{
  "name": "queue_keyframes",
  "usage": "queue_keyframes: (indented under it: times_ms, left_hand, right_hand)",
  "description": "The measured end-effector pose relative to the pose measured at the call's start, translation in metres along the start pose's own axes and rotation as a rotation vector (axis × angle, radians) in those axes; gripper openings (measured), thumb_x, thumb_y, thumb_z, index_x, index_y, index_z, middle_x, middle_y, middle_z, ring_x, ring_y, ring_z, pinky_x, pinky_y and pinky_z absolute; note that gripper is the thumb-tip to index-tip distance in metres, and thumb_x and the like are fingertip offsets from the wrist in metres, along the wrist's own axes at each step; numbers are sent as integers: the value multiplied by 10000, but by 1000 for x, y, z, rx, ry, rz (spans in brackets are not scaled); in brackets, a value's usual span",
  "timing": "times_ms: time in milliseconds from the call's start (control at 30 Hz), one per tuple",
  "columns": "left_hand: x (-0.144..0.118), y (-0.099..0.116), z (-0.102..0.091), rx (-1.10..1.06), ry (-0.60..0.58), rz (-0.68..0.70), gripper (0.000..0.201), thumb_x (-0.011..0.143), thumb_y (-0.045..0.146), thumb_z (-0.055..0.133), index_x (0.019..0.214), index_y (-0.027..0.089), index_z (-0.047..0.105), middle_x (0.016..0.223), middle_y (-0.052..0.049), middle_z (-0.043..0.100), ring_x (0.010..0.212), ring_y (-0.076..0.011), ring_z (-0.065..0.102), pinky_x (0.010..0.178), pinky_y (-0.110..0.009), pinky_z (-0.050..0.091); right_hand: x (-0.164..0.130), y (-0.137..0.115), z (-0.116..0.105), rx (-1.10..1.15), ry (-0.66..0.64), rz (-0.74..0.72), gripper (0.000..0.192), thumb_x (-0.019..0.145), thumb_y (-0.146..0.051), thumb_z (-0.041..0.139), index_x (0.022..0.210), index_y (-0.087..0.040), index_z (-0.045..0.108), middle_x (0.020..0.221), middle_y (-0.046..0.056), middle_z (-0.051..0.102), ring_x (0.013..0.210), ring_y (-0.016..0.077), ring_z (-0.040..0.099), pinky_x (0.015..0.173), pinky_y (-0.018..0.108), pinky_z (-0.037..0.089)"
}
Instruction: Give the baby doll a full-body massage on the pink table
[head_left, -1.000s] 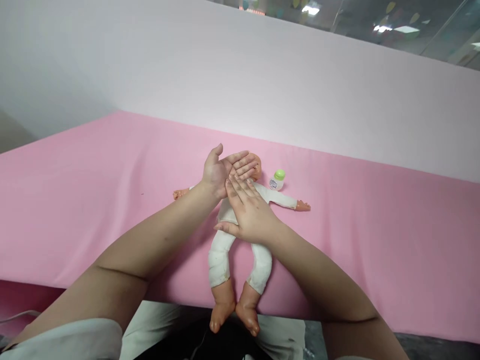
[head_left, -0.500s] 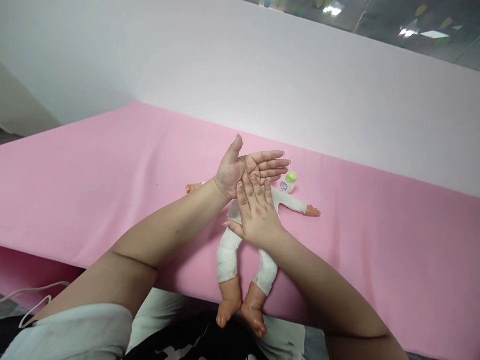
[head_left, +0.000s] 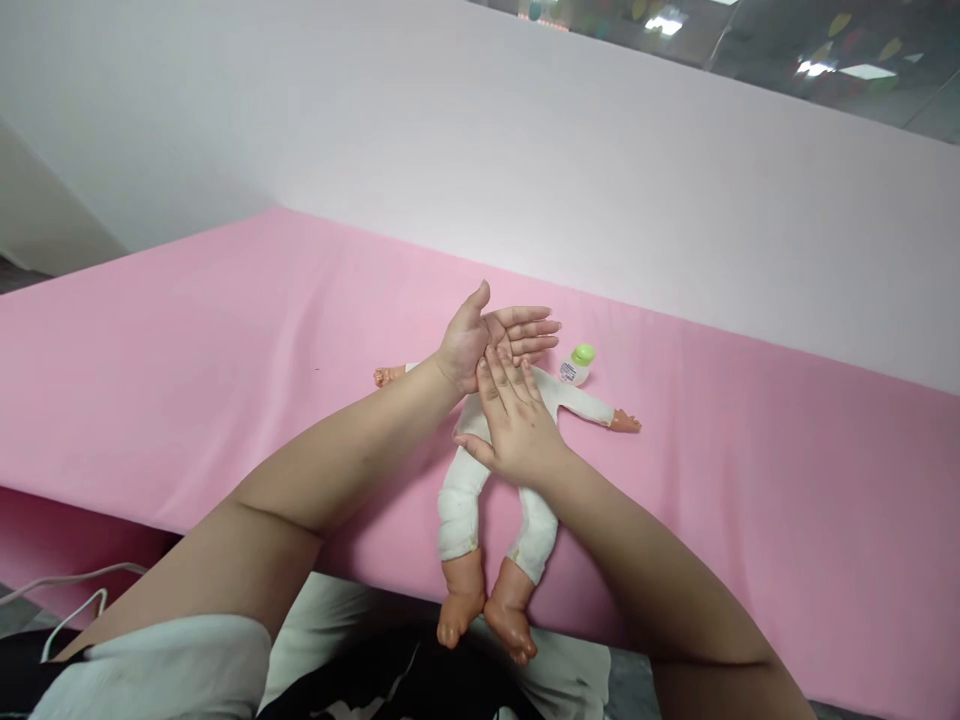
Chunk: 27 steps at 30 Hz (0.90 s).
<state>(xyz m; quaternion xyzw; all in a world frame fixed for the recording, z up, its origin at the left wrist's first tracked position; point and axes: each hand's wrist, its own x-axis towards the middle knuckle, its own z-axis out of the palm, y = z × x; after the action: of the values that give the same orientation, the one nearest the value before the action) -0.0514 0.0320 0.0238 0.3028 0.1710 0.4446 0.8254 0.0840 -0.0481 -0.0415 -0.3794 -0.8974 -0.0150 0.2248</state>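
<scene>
Palm up, my left hand [head_left: 495, 335] is held above a baby doll's chest, fingers stretched out and thumb raised. My right hand [head_left: 517, 420] lies palm down with its fingertips laid on the left palm, fingers extended and thumb out to the side. Neither hand holds an object. The baby doll [head_left: 459, 515] lies on its back beneath them, with a white cloth body and brown plastic hands and feet. My hands hide its head and much of its torso. Just beyond the doll's shoulder stands a small clear bottle [head_left: 576, 366] with a green cap and a printed label.
The doll lies on a table covered with pink cloth [head_left: 750, 500], its feet reaching over the front edge. A white wall panel [head_left: 450, 130] rises behind, with a dark glassy strip [head_left: 750, 50] above it. White cables [head_left: 82, 575] hang at lower left.
My left hand has shifted slightly left and its fingers curl in a little. The right hand stays against the palm. Doll and bottle rest where they were.
</scene>
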Motion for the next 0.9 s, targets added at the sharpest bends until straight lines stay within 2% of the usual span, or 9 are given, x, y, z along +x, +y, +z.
queue_keyframes:
  times_ms: [67, 133, 233, 300, 367, 467, 667, 767, 900]
  left_hand:
    - [5, -5, -9, 75, 60, 60, 744, 1052, 736, 395, 1165, 101, 766, 1135, -219, 812, 1110, -336, 790, 997, -442, 612]
    - [6, -11, -19, 193, 169, 129, 616, 1070, 636, 447, 1023, 115, 773, 993, -192, 816, 982, -295, 798, 929, -407, 618]
    - [-4, -23, -40, 447, 314, 235, 375, 1007, 489, 632, 862, 166, 755, 875, -111, 788, 816, -219, 742, 859, -353, 595]
    - [-14, -29, -56, 649, 332, 273, 224, 901, 392, 769, 785, 202, 743, 830, -64, 750, 827, -216, 701, 877, -348, 570]
    - [-22, -34, -72, 867, 298, 317, 114, 811, 315, 832, 771, 235, 761, 854, -55, 722, 937, -260, 679, 952, -376, 549]
    - [-25, -38, -89, 1102, 220, 398, 88, 755, 269, 827, 831, 272, 783, 940, -78, 691, 1077, -327, 629, 1095, -456, 489]
    - [-16, -39, -103, 1354, 149, 473, 119, 844, 292, 735, 959, 273, 762, 976, -92, 650, 1048, -338, 606, 1151, -517, 430]
    - [-17, -39, -105, 1403, 148, 481, 174, 880, 305, 706, 1043, 271, 756, 1058, -109, 675, 1122, -356, 604, 1189, -532, 401]
    - [-21, -41, -104, 1345, 170, 466, 225, 884, 308, 721, 1101, 284, 772, 1172, -117, 694, 1238, -374, 588, 1264, -533, 340]
  right_hand:
    - [1, 7, -3, 74, -12, 4, 959, 1047, -586, 572, 1753, -87, 157, 1818, 208, 197, 1722, 352, 88, 1377, 664, 143]
    - [-1, 17, -6, 162, 10, -5, 865, 1060, -573, 549, 1727, -90, 285, 1777, 203, 330, 1695, 327, 243, 1372, 607, 248]
    - [-11, 38, -7, 250, 82, -18, 694, 1054, -508, 558, 1642, -147, 493, 1662, 166, 540, 1601, 301, 456, 1333, 560, 372]
    - [-21, 51, -5, 273, 133, 6, 591, 1046, -463, 552, 1562, -179, 599, 1590, 154, 621, 1530, 293, 552, 1289, 559, 440]
    - [-30, 58, 0, 285, 159, 29, 533, 1047, -436, 531, 1497, -183, 661, 1534, 161, 670, 1475, 289, 610, 1263, 563, 471]
    - [-37, 54, 6, 277, 105, -9, 546, 1048, -459, 533, 1504, -185, 656, 1516, 160, 685, 1480, 300, 603, 1300, 598, 408]
    - [-39, 22, -1, 221, -78, -19, 607, 1069, -571, 531, 1534, -194, 630, 1617, 151, 595, 1585, 348, 469, 1342, 666, 267]
    - [-43, 9, -10, 278, -161, -150, 676, 1054, -626, 544, 1546, -167, 611, 1610, 161, 602, 1585, 334, 470, 1356, 616, 265]
    - [-45, 3, -16, 342, -255, -282, 760, 1057, -699, 493, 1570, -145, 577, 1670, 161, 531, 1608, 302, 441, 1371, 547, 263]
